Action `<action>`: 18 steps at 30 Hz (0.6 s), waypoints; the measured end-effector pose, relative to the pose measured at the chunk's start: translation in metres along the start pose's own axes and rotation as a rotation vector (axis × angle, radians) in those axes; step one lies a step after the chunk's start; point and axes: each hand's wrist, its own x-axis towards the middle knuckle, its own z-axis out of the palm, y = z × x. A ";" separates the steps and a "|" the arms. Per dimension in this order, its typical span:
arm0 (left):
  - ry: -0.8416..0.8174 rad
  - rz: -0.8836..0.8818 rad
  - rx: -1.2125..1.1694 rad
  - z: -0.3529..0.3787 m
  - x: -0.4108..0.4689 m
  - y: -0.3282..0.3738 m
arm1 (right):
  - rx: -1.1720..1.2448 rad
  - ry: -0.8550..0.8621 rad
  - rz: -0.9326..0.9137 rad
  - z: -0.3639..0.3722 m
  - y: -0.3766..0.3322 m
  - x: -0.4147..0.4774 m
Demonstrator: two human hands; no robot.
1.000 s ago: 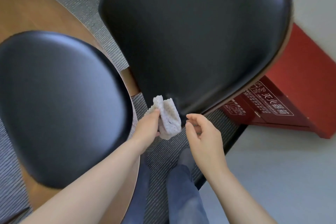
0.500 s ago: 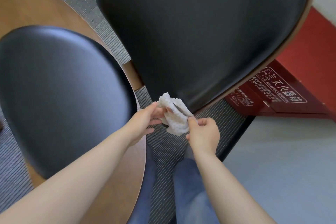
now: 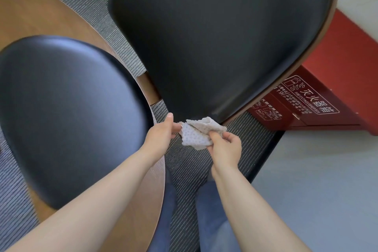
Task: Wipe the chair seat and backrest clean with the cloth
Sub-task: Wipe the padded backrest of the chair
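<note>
While the cloth (image 3: 197,134) hangs crumpled in the air between both hands, just below the near edge of the large black chair pad (image 3: 214,37) and not touching it, no wiping is under way, and the risks lie in the regrip. The right hand (image 3: 225,147) pinches the cloth's lower right edge between thumb and curled fingers. The left hand (image 3: 161,135) meets its left edge with the thumb lifted clear, and I cannot tell whether those fingers truly grip. If the right lets go before the left has a hold, the cloth likely drops to the striped carpet (image 3: 204,180) and picks up grit. A bunched wad would also wipe in narrow streaks, skipping the rim and the second black pad (image 3: 67,112) at the left. Which pad is seat and which backrest I cannot tell.
</note>
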 end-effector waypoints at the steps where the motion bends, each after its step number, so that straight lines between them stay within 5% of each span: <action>1: 0.016 0.013 0.022 -0.002 0.000 0.001 | -0.009 0.021 -0.034 -0.001 -0.003 -0.001; 18: 0.047 0.215 0.274 -0.018 -0.061 0.073 | -0.163 0.277 -0.644 -0.030 -0.143 -0.026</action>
